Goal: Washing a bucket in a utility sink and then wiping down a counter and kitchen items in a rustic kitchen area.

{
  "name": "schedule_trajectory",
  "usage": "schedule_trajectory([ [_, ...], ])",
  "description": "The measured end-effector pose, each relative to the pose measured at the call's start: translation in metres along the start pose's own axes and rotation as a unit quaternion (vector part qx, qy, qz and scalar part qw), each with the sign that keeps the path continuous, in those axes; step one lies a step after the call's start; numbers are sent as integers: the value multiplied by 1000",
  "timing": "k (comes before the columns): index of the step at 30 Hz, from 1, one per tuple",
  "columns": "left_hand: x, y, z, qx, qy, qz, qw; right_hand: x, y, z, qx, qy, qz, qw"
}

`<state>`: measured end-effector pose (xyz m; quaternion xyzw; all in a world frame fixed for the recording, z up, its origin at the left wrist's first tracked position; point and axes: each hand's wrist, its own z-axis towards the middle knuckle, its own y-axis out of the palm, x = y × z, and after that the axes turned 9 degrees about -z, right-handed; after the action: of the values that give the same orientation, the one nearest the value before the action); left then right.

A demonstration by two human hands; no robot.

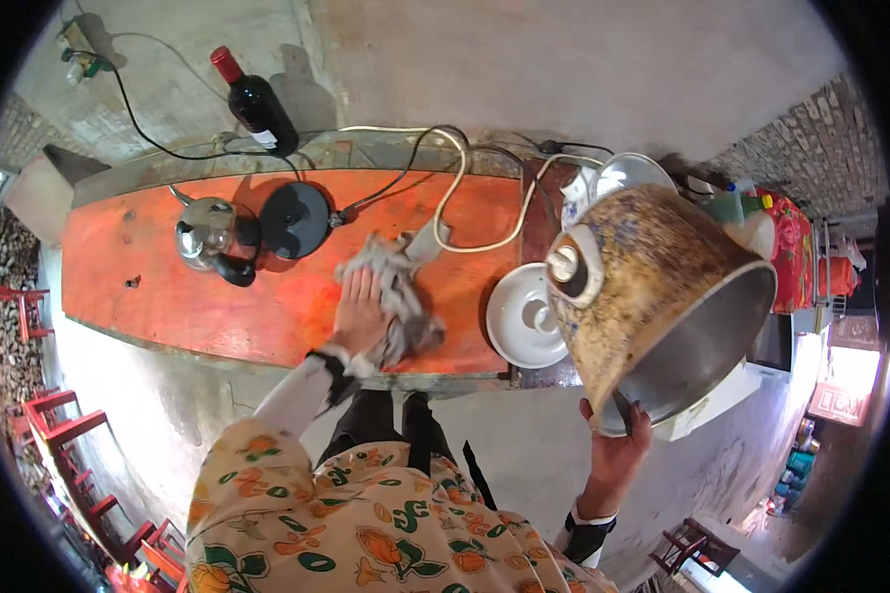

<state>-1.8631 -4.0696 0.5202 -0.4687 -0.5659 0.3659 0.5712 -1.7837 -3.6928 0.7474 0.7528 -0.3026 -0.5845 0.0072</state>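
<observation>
A floral-patterned garment [366, 534] fills the lower middle of the view, nearest the camera, with both forearms rising out of it. The right hand [615, 450], at about 4 o'clock, grips the rim of a large metal pot [663, 296], fingers closed around its edge. The pot is lifted off the worktop and tilted, its stained, mottled outside facing up and its shiny inside opening toward 4 o'clock. The left hand [358, 311], just left of centre, lies flat with fingers spread on a grey cloth [396, 292], pressing it against the orange worktop [168, 287]. The two hands are well apart.

At 3 o'clock from the cloth, a white round lid [524, 316] rests on the worktop, partly under the raised pot. At 9 o'clock from the cloth sit a black round kettle base [295, 219] and, further left, a steel kettle [206, 235] with a black handle. A white cable [465, 188] loops across the worktop behind the cloth. A dark wine bottle [255, 104] with a red cap stands at 11 o'clock against the wall. Red chairs [59, 415] line the floor at 8 o'clock.
</observation>
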Motion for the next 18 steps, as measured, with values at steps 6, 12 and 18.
schedule_trajectory([
  [6, -43, -17, 174, 77, -49, -64, 994, 33, 75, 16, -25, 103, 12, 994],
  [12, -36, -18, 169, 151, -45, -28, 987, 53, 116, 36, -101, 194, 35, 975],
  [18, -25, 4, 2, 34, 38, -59, 997, 95, 118, 95, -179, 235, 32, 955],
])
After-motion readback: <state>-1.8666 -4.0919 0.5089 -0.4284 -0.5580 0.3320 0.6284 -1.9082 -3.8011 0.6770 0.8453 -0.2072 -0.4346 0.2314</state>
